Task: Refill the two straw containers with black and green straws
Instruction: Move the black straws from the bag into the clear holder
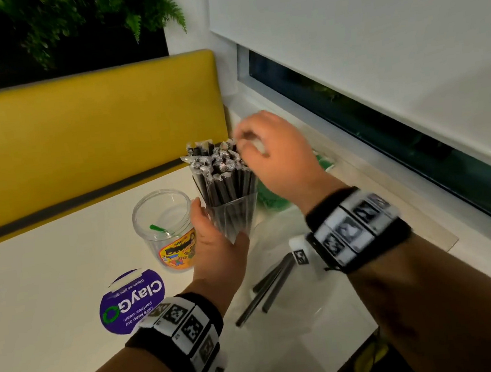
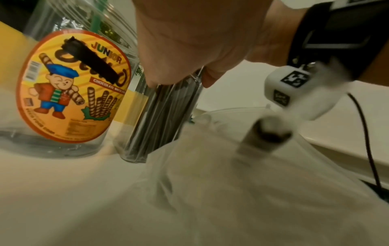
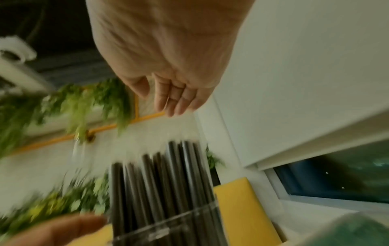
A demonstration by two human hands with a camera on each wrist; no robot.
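Nearest you, a few loose black straws (image 1: 268, 286) lie flat on a clear plastic bag (image 1: 299, 307) on the white table (image 1: 38, 298), long axes running away from you and slightly to the right. They look light and stiff enough to lift several at once; pinch them near the middle so they stay level, since the wrappers are probably slick.

Your left hand (image 1: 217, 249) is wrapped around the lower part of the clear cup (image 1: 232, 217), fingers curled on its wall, steadying it. The cup looks light and likely to tip with so much standing above its rim, so keep that hold low.

The wrapped black straws (image 1: 221, 173) stand nearly upright in it, fanning a little, tips up. Your right hand (image 1: 274, 158) hovers at their tops with fingers loosely bent, gripping nothing I can make out.

Left of the cup, the labelled jar (image 1: 168, 230) holds one green straw (image 1: 158, 228), leaning. Further right, a green bundle (image 1: 269, 195) lies behind your right hand, mostly hidden.
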